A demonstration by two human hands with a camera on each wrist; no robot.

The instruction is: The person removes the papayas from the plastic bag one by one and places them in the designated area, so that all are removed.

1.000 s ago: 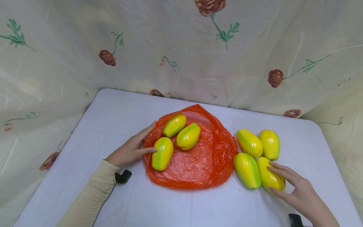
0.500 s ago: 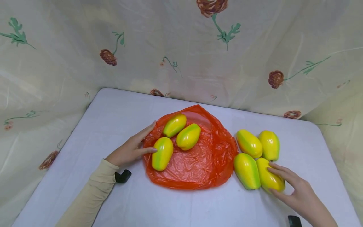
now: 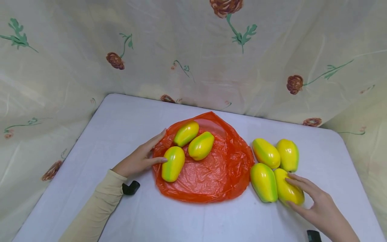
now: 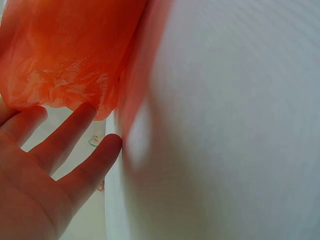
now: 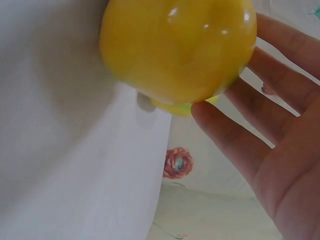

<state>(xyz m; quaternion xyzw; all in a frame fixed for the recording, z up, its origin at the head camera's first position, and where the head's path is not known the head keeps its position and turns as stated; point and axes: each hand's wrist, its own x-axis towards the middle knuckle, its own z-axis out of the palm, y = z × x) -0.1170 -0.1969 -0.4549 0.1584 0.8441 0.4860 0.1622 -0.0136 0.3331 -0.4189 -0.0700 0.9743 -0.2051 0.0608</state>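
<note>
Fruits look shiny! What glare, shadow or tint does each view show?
Head view: white glare on the fruits; right wrist view: small highlights on the near fruit, soft shadow on the table; left wrist view: reddish tint beside the bag, soft shadow.

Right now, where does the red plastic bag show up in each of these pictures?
Head: the red plastic bag is just below the picture's middle.
Left wrist: upper left, above the left hand.
Right wrist: not in it.
Shared landmark: the white tabletop, visible in all three views.
</note>
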